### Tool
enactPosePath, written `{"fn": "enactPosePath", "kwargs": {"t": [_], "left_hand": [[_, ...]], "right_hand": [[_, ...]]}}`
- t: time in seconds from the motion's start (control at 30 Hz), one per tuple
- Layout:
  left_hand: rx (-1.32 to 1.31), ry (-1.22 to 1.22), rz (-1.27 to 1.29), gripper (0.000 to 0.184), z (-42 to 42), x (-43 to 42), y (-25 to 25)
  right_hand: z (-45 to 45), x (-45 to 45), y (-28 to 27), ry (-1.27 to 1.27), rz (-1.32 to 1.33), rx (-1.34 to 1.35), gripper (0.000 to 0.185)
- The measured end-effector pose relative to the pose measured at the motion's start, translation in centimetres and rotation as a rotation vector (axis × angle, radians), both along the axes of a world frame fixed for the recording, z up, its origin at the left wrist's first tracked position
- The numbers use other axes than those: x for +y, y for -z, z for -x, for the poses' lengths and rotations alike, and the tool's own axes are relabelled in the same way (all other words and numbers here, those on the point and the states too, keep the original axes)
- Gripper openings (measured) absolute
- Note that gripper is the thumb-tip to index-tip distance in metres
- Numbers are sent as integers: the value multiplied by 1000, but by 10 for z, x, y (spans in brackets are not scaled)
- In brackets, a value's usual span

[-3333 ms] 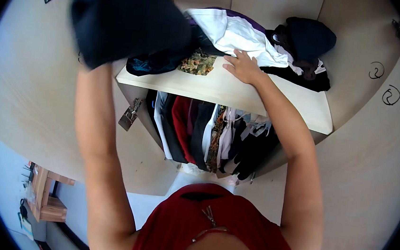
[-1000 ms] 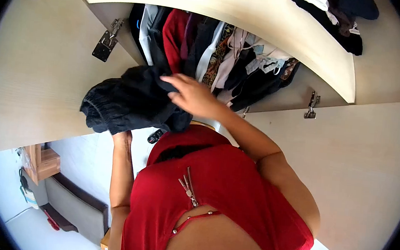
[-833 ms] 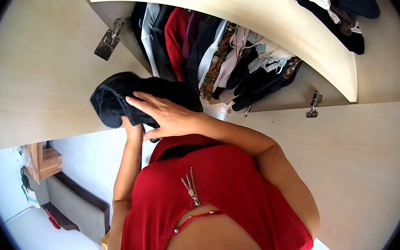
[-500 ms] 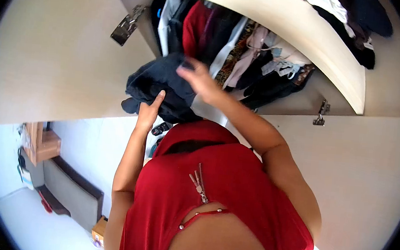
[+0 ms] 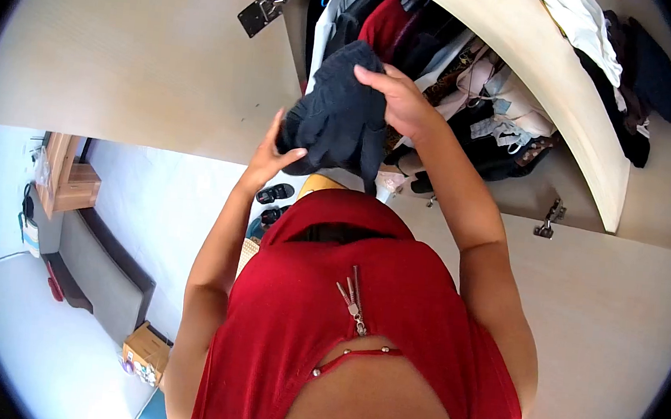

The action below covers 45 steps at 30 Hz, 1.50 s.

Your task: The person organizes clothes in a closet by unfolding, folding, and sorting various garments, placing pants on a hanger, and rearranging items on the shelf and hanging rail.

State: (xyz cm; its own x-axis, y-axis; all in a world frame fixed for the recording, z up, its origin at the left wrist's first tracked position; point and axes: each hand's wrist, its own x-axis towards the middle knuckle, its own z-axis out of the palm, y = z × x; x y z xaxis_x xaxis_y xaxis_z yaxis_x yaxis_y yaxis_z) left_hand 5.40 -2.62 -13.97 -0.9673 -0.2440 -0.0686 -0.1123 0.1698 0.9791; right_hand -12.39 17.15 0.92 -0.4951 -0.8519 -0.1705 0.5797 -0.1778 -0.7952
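A bunched dark navy garment (image 5: 336, 114) is held up between my hands, in front of the open wardrobe. My left hand (image 5: 270, 158) supports its lower left side, thumb sticking out and fingers partly behind the cloth. On the upper right, my right hand (image 5: 403, 104) grips the edge, with the thumb over the front and the other fingers mostly hidden. A loose strip of the cloth hangs down toward my red top. What kind of garment it is I cannot tell.
Several clothes (image 5: 383, 26) hang in the wardrobe behind the garment. More folded clothes (image 5: 654, 74) lie on the pale shelf (image 5: 590, 124). Wardrobe doors (image 5: 141, 57) stand open on both sides. Black sandals (image 5: 275, 194) are on the floor; a grey headboard (image 5: 103, 269) is at left.
My right hand, blurred above the cloth before, now grips its right edge. The garment hangs longer and more upright. The view has shifted, so the wardrobe appears farther right.
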Motion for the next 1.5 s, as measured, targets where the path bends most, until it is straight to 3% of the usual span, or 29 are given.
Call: {"fn": "enactPosePath", "kwargs": {"t": [0.1, 0.2, 0.23, 0.33, 0.47, 0.6, 0.7, 0.9, 0.97, 1.07, 1.3, 1.47, 1.5], "left_hand": [[78, -114, -183, 73, 23, 20, -24], [-208, 115, 44, 42, 35, -3, -14], [-132, 114, -59, 18, 33, -1, -18], [-14, 123, 155, 19, 32, -24, -8], [-49, 162, -114, 15, 24, -53, -21], [-258, 187, -1, 23, 22, -53, -60], [-140, 176, -168, 27, 21, -45, -71], [42, -59, 156, 22, 33, -89, -107], [86, -64, 238, 33, 35, -95, -119], [253, -6, 510, 33, 38, -95, -139], [65, -120, 249, 26, 32, -102, -131], [-42, 1, 371, 16, 11, -91, -122], [-60, -6, 426, 11, 8, -90, -114]], "right_hand": [[-5, -9, -5, -43, 2, 46, 31], [-1, -5, -25, -19, -25, 80, 31], [4, -1, -30, 33, -28, 116, 31], [22, 15, -33, 211, -56, 224, 34], [41, 37, -24, 311, -186, 413, 36], [50, 48, -10, 348, -224, 400, 33], [55, 52, 3, 372, -218, 459, 34], [65, 62, 41, 456, -514, 666, 34], [69, 62, 53, 439, -482, 712, 34], [68, 58, 59, 455, -462, 742, 33], [55, 66, 57, 439, -514, 740, 35], [30, 96, 81, 355, -611, 792, 34], [20, 105, 82, 244, -629, 841, 33]]}}
